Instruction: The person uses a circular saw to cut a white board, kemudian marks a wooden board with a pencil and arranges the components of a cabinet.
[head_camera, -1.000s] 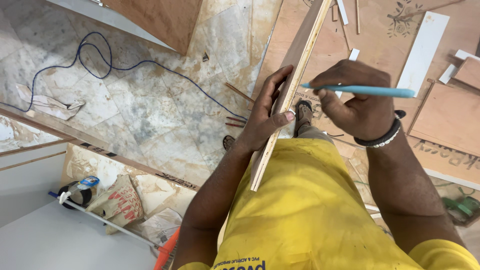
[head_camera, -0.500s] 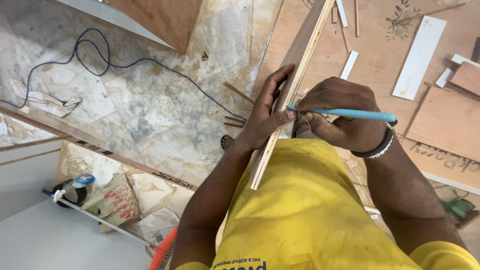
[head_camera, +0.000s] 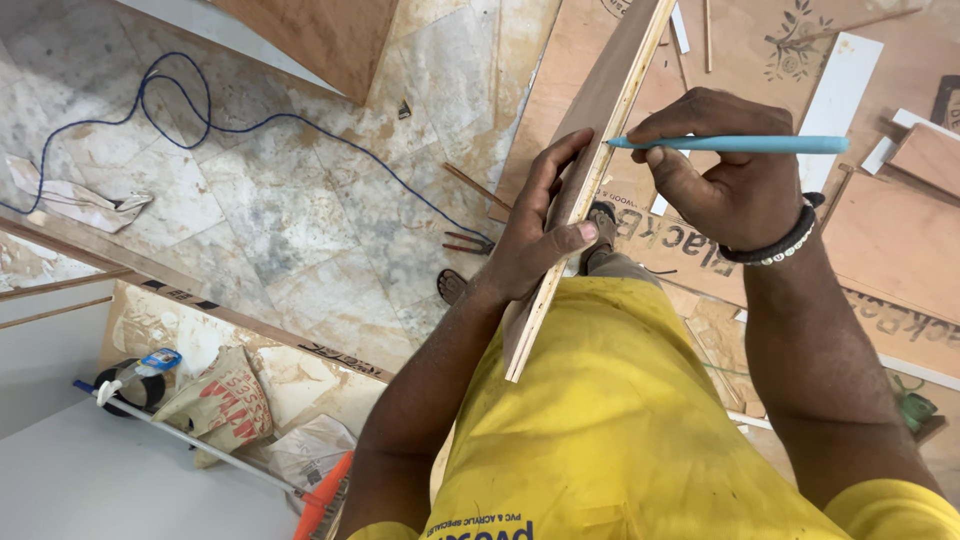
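Marble floor (head_camera: 300, 210) carries a blue cable (head_camera: 230, 125) at 10 o'clock. Left hand (head_camera: 540, 235) clamps the plywood strip (head_camera: 590, 170) on edge. Right hand (head_camera: 725, 180), at 2 o'clock, pinches a blue pen (head_camera: 740, 144) against its edge.

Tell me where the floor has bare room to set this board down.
Bare tile lies left of the plywood strip, between the blue cable and pliers. Right of it, under the right hand, cardboard sheets and offcuts crowd the floor.

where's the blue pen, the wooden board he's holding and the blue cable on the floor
blue pen (head_camera: 740, 144), head view, on the middle of its barrel
wooden board (head_camera: 600, 105), head view, on its brown face above the left hand
blue cable (head_camera: 262, 120), head view, on the stretch crossing the marble floor
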